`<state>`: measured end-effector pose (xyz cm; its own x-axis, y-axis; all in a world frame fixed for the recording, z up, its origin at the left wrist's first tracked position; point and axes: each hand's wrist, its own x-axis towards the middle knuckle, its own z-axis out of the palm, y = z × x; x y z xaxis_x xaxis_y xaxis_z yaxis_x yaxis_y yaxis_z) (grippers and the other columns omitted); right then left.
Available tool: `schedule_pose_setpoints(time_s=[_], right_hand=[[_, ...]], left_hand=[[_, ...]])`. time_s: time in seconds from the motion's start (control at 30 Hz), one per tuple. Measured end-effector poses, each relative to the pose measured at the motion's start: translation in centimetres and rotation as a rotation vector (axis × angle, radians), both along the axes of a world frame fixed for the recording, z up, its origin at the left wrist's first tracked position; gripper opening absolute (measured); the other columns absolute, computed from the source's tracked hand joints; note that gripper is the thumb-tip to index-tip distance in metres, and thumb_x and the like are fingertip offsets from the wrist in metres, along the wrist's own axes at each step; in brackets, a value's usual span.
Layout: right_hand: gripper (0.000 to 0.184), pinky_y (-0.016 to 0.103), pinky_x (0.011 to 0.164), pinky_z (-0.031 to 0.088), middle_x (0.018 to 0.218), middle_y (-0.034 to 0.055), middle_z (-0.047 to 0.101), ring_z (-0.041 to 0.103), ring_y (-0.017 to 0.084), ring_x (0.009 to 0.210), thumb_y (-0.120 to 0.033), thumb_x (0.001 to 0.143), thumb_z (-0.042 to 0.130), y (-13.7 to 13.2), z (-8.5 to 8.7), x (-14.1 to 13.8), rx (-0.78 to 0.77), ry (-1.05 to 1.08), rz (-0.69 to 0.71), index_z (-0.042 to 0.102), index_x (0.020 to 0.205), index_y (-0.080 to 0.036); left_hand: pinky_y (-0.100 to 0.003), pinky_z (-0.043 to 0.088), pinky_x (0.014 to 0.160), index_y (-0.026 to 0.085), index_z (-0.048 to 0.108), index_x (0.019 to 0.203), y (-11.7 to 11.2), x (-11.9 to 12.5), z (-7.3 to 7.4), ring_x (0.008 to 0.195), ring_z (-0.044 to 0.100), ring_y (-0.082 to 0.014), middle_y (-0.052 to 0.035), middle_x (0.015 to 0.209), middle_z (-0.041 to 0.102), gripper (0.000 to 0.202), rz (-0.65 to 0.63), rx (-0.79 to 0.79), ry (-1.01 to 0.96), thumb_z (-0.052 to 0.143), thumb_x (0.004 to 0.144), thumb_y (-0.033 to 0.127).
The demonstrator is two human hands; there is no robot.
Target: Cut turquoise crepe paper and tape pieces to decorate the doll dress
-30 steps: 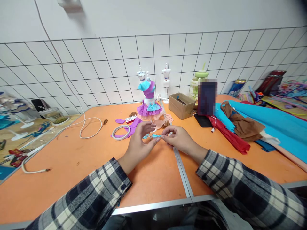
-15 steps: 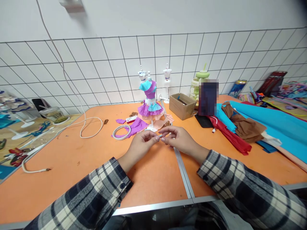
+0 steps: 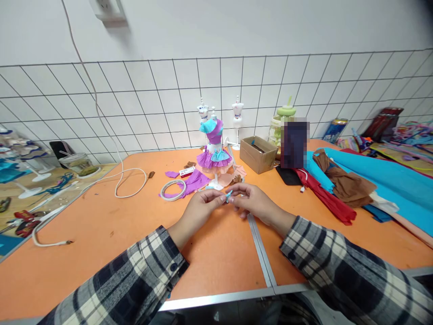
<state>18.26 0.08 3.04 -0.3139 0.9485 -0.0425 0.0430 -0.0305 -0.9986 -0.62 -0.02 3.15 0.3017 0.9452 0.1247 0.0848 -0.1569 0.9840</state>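
Note:
My left hand (image 3: 199, 210) and my right hand (image 3: 252, 204) meet above the orange table (image 3: 111, 225), both pinching a small blue paper piece (image 3: 229, 196) between their fingertips. Just behind them stands a small mannequin in a purple and blue paper dress (image 3: 214, 149). A purple paper scrap (image 3: 196, 179) and a roll of tape (image 3: 172, 189) lie to the left of the dress stand. Both arms wear plaid sleeves.
A cardboard box (image 3: 259, 154), a green-lidded jar (image 3: 283, 118) and bare white mannequins (image 3: 237, 113) stand at the back. Blue, brown and red paper sheets (image 3: 341, 180) cover the right side. A white cable (image 3: 118, 180) loops at the left. A metal seam (image 3: 260, 253) runs through the table.
My left fingers have closed from spread to a pinch on the blue piece. The piece has turned from flat to upright between both hands. The view has tilted slightly.

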Motion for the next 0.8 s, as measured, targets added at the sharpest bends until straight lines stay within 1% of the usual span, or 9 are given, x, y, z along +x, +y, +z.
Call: schedule_pose_setpoints(time_s=[0.07, 0.1, 0.23, 0.4, 0.47, 0.57, 0.63, 0.7, 0.8], right_hand=[[0.033, 0.018, 0.042, 0.048, 0.074, 0.0005, 0.058, 0.055, 0.010, 0.058, -0.041, 0.070, 0.075, 0.09, -0.25, -0.18, 0.012, -0.039, -0.028, 0.065, 0.092, -0.017], [0.031, 0.018, 0.043, 0.048, 0.070, -0.0003, 0.057, 0.054, 0.010, 0.057, -0.041, 0.070, 0.075, 0.17, -0.32, -0.20, 0.022, -0.047, -0.040, 0.065, 0.088, -0.017], [0.023, 0.020, 0.044, 0.048, 0.062, -0.0018, 0.055, 0.051, 0.009, 0.052, -0.035, 0.070, 0.073, 0.51, -0.08, 0.19, 0.039, -0.105, -0.055, 0.065, 0.082, -0.017], [0.014, 0.018, 0.042, 0.047, 0.058, -0.0032, 0.052, 0.049, 0.008, 0.049, -0.028, 0.070, 0.065, 0.47, 0.34, 0.54, 0.011, -0.173, 0.055, 0.059, 0.077, -0.017], [0.014, 0.017, 0.040, 0.045, 0.060, -0.0027, 0.053, 0.050, 0.009, 0.052, -0.026, 0.070, 0.064, 0.37, 0.33, 0.56, 0.007, -0.190, 0.087, 0.058, 0.079, -0.018], [0.028, 0.018, 0.040, 0.046, 0.080, 0.0009, 0.060, 0.056, 0.011, 0.061, -0.025, 0.068, 0.063, 0.28, 0.24, 0.57, 0.024, -0.119, 0.074, 0.062, 0.096, -0.020], [0.033, 0.018, 0.042, 0.048, 0.085, 0.0022, 0.060, 0.057, 0.012, 0.065, -0.027, 0.070, 0.063, 0.26, 0.19, 0.55, 0.036, -0.054, 0.061, 0.063, 0.102, -0.020], [0.028, 0.019, 0.043, 0.048, 0.079, 0.0020, 0.059, 0.056, 0.013, 0.065, -0.033, 0.072, 0.064, 0.27, 0.16, 0.46, 0.052, -0.044, 0.028, 0.066, 0.096, -0.018], [0.024, 0.019, 0.044, 0.044, 0.074, 0.0018, 0.060, 0.055, 0.012, 0.062, -0.038, 0.075, 0.066, 0.30, 0.16, 0.28, 0.101, -0.110, -0.037, 0.066, 0.086, -0.016]], left_hand=[[-0.032, 0.051, 0.076, 0.017, 0.075, 0.082, 0.04, -0.04, -0.09, 0.078, 0.066, -0.0196, -0.0061, 0.083, 0.075, 0.024, 0.006, -0.004, 0.019, 0.074, 0.076, 0.040], [-0.033, 0.051, 0.076, 0.018, 0.076, 0.082, 0.08, -0.09, -0.13, 0.079, 0.066, -0.0202, -0.0066, 0.082, 0.075, 0.024, 0.015, -0.002, 0.035, 0.074, 0.076, 0.041], [-0.035, 0.053, 0.076, 0.017, 0.078, 0.082, 0.18, -0.33, -0.15, 0.076, 0.065, -0.0207, -0.0068, 0.077, 0.073, 0.028, 0.070, -0.015, 0.050, 0.073, 0.076, 0.045], [-0.033, 0.052, 0.074, 0.017, 0.077, 0.076, -0.02, -0.19, 0.13, 0.069, 0.063, -0.0174, -0.0043, 0.072, 0.071, 0.025, 0.084, -0.082, -0.012, 0.076, 0.072, 0.042], [-0.032, 0.052, 0.074, 0.017, 0.077, 0.076, -0.10, -0.09, 0.16, 0.069, 0.062, -0.0171, -0.0040, 0.072, 0.070, 0.024, 0.076, -0.089, -0.018, 0.077, 0.072, 0.041], [-0.032, 0.051, 0.074, 0.017, 0.077, 0.079, -0.04, -0.10, 0.00, 0.071, 0.062, -0.0171, -0.0042, 0.073, 0.071, 0.024, 0.061, -0.082, -0.012, 0.076, 0.073, 0.041], [-0.032, 0.050, 0.075, 0.017, 0.076, 0.081, 0.11, -0.20, -0.21, 0.073, 0.063, -0.0173, -0.0044, 0.076, 0.070, 0.026, 0.064, -0.069, -0.007, 0.074, 0.075, 0.041], [-0.032, 0.049, 0.075, 0.016, 0.074, 0.081, 0.25, -0.28, -0.39, 0.074, 0.062, -0.0176, -0.0045, 0.076, 0.069, 0.027, 0.065, -0.049, 0.013, 0.073, 0.076, 0.042], [-0.029, 0.047, 0.072, 0.015, 0.072, 0.079, 0.32, -0.28, -0.46, 0.072, 0.060, -0.0166, -0.0035, 0.074, 0.067, 0.027, 0.060, -0.005, 0.061, 0.071, 0.077, 0.042]])
